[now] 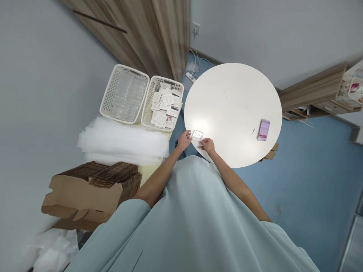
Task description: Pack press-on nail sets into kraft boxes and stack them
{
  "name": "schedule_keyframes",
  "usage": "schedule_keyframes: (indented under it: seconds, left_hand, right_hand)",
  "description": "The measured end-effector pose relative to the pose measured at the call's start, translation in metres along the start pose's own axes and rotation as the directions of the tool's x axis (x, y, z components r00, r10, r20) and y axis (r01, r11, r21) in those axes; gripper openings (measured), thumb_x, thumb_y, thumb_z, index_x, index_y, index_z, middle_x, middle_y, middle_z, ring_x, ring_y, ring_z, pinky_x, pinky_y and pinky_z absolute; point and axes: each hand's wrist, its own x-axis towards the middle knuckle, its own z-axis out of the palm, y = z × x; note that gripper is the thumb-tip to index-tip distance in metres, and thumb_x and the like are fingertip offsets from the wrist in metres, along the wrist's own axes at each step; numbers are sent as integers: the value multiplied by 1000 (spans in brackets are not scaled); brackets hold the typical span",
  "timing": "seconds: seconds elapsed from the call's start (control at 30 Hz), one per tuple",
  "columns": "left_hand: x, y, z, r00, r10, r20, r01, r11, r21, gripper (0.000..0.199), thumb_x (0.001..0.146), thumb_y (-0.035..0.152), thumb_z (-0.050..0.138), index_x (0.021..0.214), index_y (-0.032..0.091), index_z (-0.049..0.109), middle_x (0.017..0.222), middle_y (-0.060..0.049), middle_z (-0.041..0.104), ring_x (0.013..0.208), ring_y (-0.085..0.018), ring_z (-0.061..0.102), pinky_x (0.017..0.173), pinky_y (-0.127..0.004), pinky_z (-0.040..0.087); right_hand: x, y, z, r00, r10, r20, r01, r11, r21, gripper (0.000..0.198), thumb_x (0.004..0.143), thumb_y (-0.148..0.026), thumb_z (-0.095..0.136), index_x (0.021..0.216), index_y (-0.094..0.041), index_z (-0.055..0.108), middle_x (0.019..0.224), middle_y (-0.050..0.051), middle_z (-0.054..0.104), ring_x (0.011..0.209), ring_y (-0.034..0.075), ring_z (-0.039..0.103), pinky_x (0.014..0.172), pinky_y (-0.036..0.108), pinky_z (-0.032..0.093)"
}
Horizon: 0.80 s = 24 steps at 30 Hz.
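Observation:
A small transparent plastic case is at the near-left edge of the round white table. My left hand is just left of the case, its fingers apart and holding nothing that I can see. On the other side, my right hand has its thumb and fingers closed at the case's lower right corner. What lies inside the case is too small to make out.
To the left, one white basket holds transparent plastic cases and another holds printed cards. White foam sheets and folded cardboard boxes lie nearer. A blurred purple item rests on the table's right. A power strip lies behind.

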Motion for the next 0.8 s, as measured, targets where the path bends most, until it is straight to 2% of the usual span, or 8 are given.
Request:
schedule_keyframes:
  seconds: [0.13, 0.23, 0.3, 0.4, 0.47, 0.53, 0.63, 0.8]
  left_hand:
    - [-29, -19, -28, 992, 93, -81, -98, 993, -59, 45, 94, 14, 65, 139, 17, 65, 138, -16, 73, 119, -26, 73, 106, -43, 60]
    - [-58, -38, -60, 949, 160, -273, -173, 985, -24, 41, 98, 21, 62, 138, 23, 65, 138, -12, 72, 122, -26, 71, 106, -43, 61]
    - [-75, -54, -88, 880, 185, -437, -173, 983, 68, 40, 99, 24, 61, 139, 24, 63, 140, -13, 69, 129, -28, 68, 110, -46, 59]
    - [-90, -79, -136, 735, 170, -657, -47, 978, 201, 43, 96, 21, 63, 139, 18, 62, 141, -18, 64, 141, -34, 58, 124, -53, 47]
    - [-92, -94, -167, 653, 135, -745, 46, 975, 217, 47, 94, 18, 63, 140, 15, 59, 143, -20, 62, 144, -35, 53, 128, -54, 41]
    - [-87, -106, -192, 612, 94, -785, 118, 971, 209, 51, 93, 17, 64, 143, 14, 57, 146, -21, 59, 145, -36, 51, 128, -53, 40]
    - [-75, -116, -213, 607, 25, -794, 216, 957, 195, 59, 89, 20, 71, 145, 12, 55, 150, -24, 55, 145, -40, 52, 125, -54, 42]
    - [-64, -125, -214, 631, -37, -775, 310, 928, 207, 52, 92, 27, 71, 140, 12, 59, 137, -24, 66, 134, -43, 58, 119, -59, 44]
  right_hand:
    - [-18, -1, -6, 990, -137, 39, 141, 985, -97, 14, 97, -26, 72, 95, -21, 59, 114, 5, 74, 65, 10, 75, 60, 22, 59]
    - [-32, -4, -6, 959, -243, 143, 264, 952, -153, 21, 93, -41, 73, 96, -22, 63, 119, 5, 74, 72, 15, 78, 65, 27, 61]
    - [-39, -9, 1, 933, -286, 217, 327, 927, -182, 26, 90, -48, 72, 97, -24, 65, 118, 5, 75, 76, 18, 79, 68, 31, 63]
    - [-44, -19, 20, 890, -325, 320, 408, 881, -239, 29, 90, -52, 69, 99, -25, 66, 117, 5, 77, 79, 20, 79, 74, 36, 63]
    - [-47, -27, 39, 856, -342, 388, 463, 841, -279, 27, 91, -51, 67, 100, -25, 66, 116, 5, 78, 80, 21, 79, 77, 38, 63]
    - [-49, -36, 60, 821, -356, 446, 515, 800, -310, 24, 92, -48, 65, 100, -25, 66, 114, 6, 79, 80, 22, 79, 80, 38, 62]
    - [-56, -47, 88, 776, -365, 514, 576, 743, -341, 20, 94, -44, 65, 100, -25, 67, 115, 5, 79, 79, 22, 78, 81, 39, 60]
    - [-66, -58, 113, 725, -374, 578, 638, 682, -358, 14, 96, -40, 66, 101, -27, 69, 113, 2, 80, 79, 20, 76, 84, 39, 58]
